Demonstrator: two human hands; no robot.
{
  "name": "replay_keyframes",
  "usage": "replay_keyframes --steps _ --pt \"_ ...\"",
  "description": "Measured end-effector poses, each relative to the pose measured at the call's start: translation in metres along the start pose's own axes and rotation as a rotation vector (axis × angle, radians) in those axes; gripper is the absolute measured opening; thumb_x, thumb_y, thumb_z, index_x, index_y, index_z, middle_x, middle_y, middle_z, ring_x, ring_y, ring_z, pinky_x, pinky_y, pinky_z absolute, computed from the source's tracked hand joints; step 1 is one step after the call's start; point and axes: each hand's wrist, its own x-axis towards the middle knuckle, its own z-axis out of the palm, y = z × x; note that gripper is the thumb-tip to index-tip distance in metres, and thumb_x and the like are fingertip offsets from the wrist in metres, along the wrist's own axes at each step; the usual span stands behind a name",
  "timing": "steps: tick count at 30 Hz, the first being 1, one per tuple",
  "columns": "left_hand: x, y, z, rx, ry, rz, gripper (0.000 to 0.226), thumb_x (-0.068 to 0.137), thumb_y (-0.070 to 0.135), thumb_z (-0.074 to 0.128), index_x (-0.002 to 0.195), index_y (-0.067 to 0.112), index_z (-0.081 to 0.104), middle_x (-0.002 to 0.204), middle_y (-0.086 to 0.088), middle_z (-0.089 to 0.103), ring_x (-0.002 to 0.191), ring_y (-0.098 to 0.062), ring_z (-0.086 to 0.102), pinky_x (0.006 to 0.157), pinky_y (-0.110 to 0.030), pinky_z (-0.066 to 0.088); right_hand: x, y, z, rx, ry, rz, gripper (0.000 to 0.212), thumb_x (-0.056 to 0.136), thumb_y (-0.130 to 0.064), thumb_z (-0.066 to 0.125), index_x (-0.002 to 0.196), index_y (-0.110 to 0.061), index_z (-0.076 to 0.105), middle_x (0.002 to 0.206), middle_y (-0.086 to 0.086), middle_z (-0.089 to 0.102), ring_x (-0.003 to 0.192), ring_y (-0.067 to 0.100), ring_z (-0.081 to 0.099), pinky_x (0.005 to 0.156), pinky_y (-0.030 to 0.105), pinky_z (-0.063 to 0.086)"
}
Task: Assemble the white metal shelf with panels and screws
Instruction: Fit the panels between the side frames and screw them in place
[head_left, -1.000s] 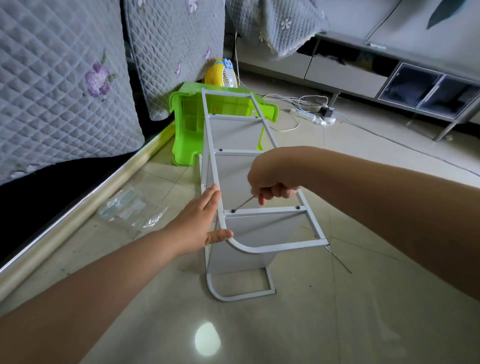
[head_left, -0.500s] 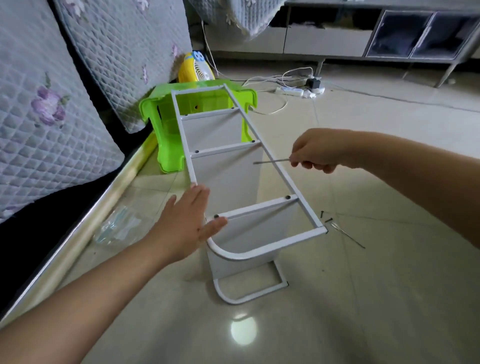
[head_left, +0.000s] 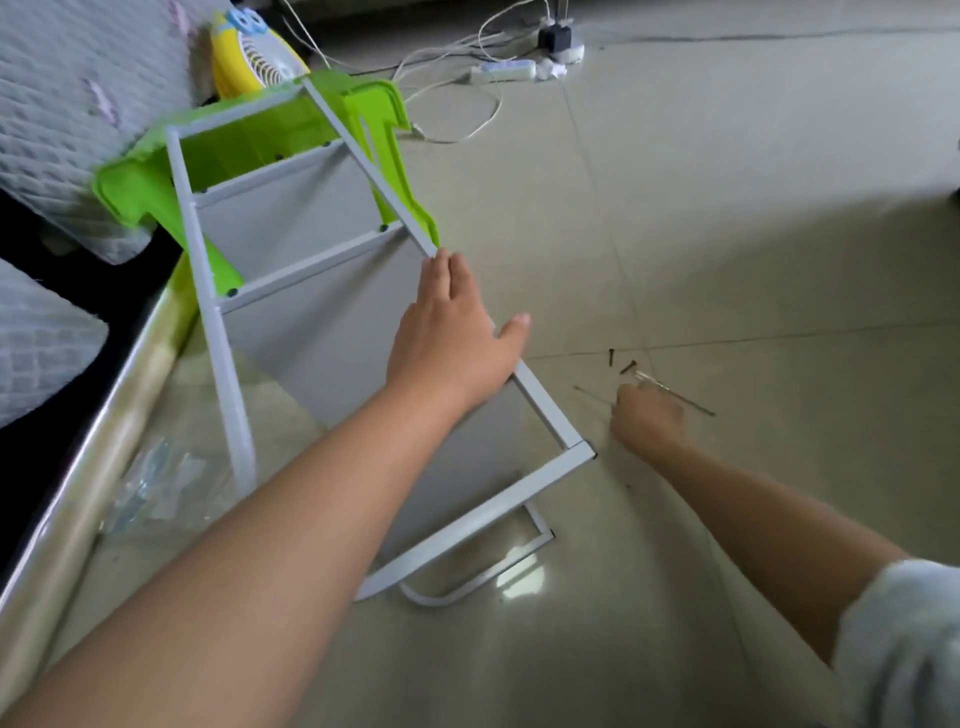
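Resting flat-fingered on the shelf (head_left: 322, 332) rail, left hand (head_left: 452, 338); right hand (head_left: 647, 421), grip unclear, beside screws (head_left: 621, 362).

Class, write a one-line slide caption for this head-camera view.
Left hand steadies the white shelf frame while the right hand reaches for screws on the floor.

Your left hand (head_left: 452, 343) lies flat with its fingers (head_left: 441, 275) straight and close together, thumb spread out to the side, the bare forearm stretching in from the lower left. Your right hand (head_left: 647, 418) is low at the floor, knuckles up, fingers curled under; what they hold cannot be told. Its forearm runs back to a pale sleeve.
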Motion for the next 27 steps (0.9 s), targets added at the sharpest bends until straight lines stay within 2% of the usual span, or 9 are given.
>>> replay_keyframes --steps 8,12,14,15,16,17,19,23,27 --pt "-0.001 0.000 0.006 0.033 0.035 -0.017 0.073 0.096 0.035 0.038 0.148 0.005 -0.002 0.157 -0.005 -0.008 0.144 -0.014 -0.004 0.112 -0.027 0.009 -0.001 0.023 0.037 -0.197 -0.107 -0.022 0.035 0.093 -0.011 0.038 0.127 -0.010 0.044 0.132 0.010 0.042 0.126 0.026 0.038 0.103 0.035 0.031" --pt "-0.001 -0.002 0.005 -0.074 0.036 -0.099 0.077 0.089 0.036 0.050 0.147 0.004 0.010 0.156 -0.007 0.007 0.142 -0.018 0.015 0.107 -0.028 0.023 0.004 0.010 0.028 -0.208 -0.120 -0.084 0.034 0.095 -0.014 0.033 0.127 -0.009 0.045 0.132 0.012 0.042 0.125 0.027 0.038 0.101 0.036 0.033" --pt "-0.003 0.001 0.001 -0.216 0.007 -0.245 0.059 0.082 0.035 0.058 0.130 0.005 0.040 0.139 -0.010 0.040 0.126 -0.025 0.043 0.092 -0.030 0.037 0.006 0.001 0.014 -0.203 -0.176 -0.114 0.037 0.096 -0.020 0.035 0.129 -0.007 0.044 0.134 0.013 0.040 0.127 0.028 0.037 0.101 0.036 0.035" --pt "-0.005 0.003 0.001 -0.281 0.013 -0.298 0.037 0.079 0.033 0.061 0.106 0.009 0.053 0.114 -0.008 0.056 0.109 -0.027 0.056 0.081 -0.030 0.041 0.007 -0.003 0.008 -0.205 -0.210 -0.136 0.038 0.096 -0.021 0.037 0.130 -0.006 0.043 0.135 0.014 0.040 0.127 0.029 0.038 0.101 0.036 0.036" --pt "-0.007 0.004 0.000 -0.329 0.041 -0.328 0.019 0.077 0.028 0.062 0.081 0.013 0.052 0.086 -0.004 0.059 0.087 -0.027 0.061 0.071 -0.028 0.042 0.008 -0.009 0.001 -0.210 -0.236 -0.167 0.038 0.095 -0.020 0.038 0.130 -0.005 0.044 0.135 0.014 0.042 0.126 0.029 0.040 0.099 0.035 0.038" --pt "-0.005 0.004 0.001 -0.386 0.074 -0.345 0.022 0.074 0.023 0.063 0.067 0.015 0.045 0.068 0.000 0.052 0.069 -0.025 0.058 0.063 -0.026 0.040 0.008 -0.015 -0.006 -0.215 -0.254 -0.204 0.037 0.095 -0.017 0.039 0.129 -0.003 0.045 0.135 0.015 0.045 0.125 0.029 0.044 0.098 0.033 0.040" --pt "-0.004 0.006 0.000 -0.458 0.088 -0.387 0.026 0.072 0.017 0.063 0.062 0.014 0.038 0.057 0.001 0.044 0.051 -0.019 0.045 0.054 -0.023 0.038 0.009 -0.025 -0.018 -0.200 -0.278 -0.260 0.036 0.094 -0.011 0.038 0.128 -0.001 0.046 0.135 0.016 0.047 0.123 0.029 0.047 0.095 0.029 0.042" --pt "-0.018 0.003 -0.007 -0.539 0.092 -0.412 0.026 0.071 0.011 0.063 0.062 0.014 0.038 0.056 0.001 0.041 0.046 -0.014 0.038 0.039 -0.017 0.031 -0.006 -0.033 -0.021 -0.057 -0.316 -0.293 0.037 0.098 -0.017 0.033 0.129 0.002 0.044 0.136 0.017 0.045 0.124 0.030 0.044 0.096 0.028 0.038" --pt "-0.045 -0.027 -0.026 -0.577 0.118 -0.389 0.035 0.072 0.006 0.063 0.057 0.014 0.032 0.054 0.000 0.033 0.046 -0.016 0.029 0.029 -0.009 0.019 -0.043 -0.050 0.013 0.289 -0.499 -0.241 0.035 0.100 -0.035 0.023 0.115 -0.011 0.044 0.111 0.015 0.048 0.097 0.022 0.046 0.082 0.032 0.041"
